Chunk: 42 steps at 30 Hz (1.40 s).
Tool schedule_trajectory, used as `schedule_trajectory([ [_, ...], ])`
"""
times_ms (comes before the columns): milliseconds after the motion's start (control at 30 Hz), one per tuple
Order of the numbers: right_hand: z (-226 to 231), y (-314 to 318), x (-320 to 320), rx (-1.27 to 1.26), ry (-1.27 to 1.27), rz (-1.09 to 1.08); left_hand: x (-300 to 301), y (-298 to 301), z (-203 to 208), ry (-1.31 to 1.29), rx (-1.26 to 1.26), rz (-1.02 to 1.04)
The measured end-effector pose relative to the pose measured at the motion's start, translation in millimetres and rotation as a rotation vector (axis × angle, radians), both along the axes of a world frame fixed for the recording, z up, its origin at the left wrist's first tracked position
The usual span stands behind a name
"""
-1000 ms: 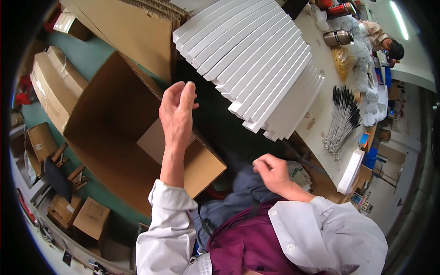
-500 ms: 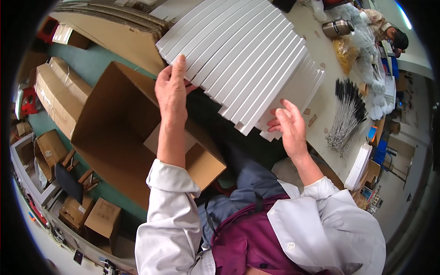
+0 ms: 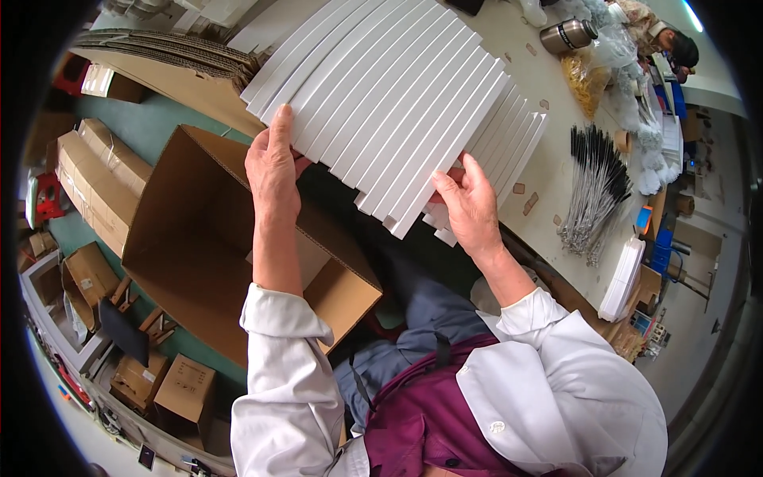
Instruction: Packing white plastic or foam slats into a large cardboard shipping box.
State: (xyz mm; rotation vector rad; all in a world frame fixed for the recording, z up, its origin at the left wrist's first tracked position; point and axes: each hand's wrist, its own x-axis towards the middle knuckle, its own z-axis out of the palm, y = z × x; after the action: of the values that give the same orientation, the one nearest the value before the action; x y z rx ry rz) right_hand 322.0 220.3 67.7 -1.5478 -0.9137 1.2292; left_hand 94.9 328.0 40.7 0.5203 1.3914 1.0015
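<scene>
A row of long, narrow white box-like pieces [image 3: 373,95] lies side by side, their near ends stepped and uneven. My left hand [image 3: 274,175] grips the row's left edge, thumb on top and fingers hidden underneath. At the right edge, near the front, my right hand [image 3: 473,207] closes on the row with its thumb above and fingers below. More white pieces [image 3: 517,143] of the same sort lie on the table, partly covered by the held row. Below my left forearm stands an open cardboard box [image 3: 183,238]; a pale sheet or flap shows inside it.
On the table [image 3: 548,187] to the right lie a bundle of black-tipped thin rods [image 3: 592,191], a metal bottle [image 3: 568,36] and a bag of yellow bits [image 3: 586,83]. Flattened cardboard [image 3: 175,60] is stacked at the far left. Closed cartons [image 3: 99,179] stand on the green floor.
The row of white pieces has shifted left and slightly toward me with my left hand. My right hand, loosely spread beside the edge before, has moved left and closed on it.
</scene>
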Motion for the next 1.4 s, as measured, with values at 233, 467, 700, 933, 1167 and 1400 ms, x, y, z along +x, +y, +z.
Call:
schedule_trajectory([
  [233,6,1,-2,0.004,0.024,-0.022,4,-12,1,-0.005,0.009,0.022],
  [467,11,-1,9,-0.005,-0.060,-0.063,15,-28,11,0.025,0.023,0.045],
  [700,19,-6,34,-0.033,-0.185,-0.025,35,-68,16,-0.007,0.020,0.054],
  [933,5,-10,51,-0.053,-0.327,0.005,36,-88,0,-0.041,-0.013,-0.085],
  [1167,2,-11,55,-0.056,-0.418,0.009,19,-56,29,0.520,0.174,-0.484],
  [1400,5,-5,48,-0.122,-0.433,0.001,27,-22,39,0.696,0.204,-0.644],
])
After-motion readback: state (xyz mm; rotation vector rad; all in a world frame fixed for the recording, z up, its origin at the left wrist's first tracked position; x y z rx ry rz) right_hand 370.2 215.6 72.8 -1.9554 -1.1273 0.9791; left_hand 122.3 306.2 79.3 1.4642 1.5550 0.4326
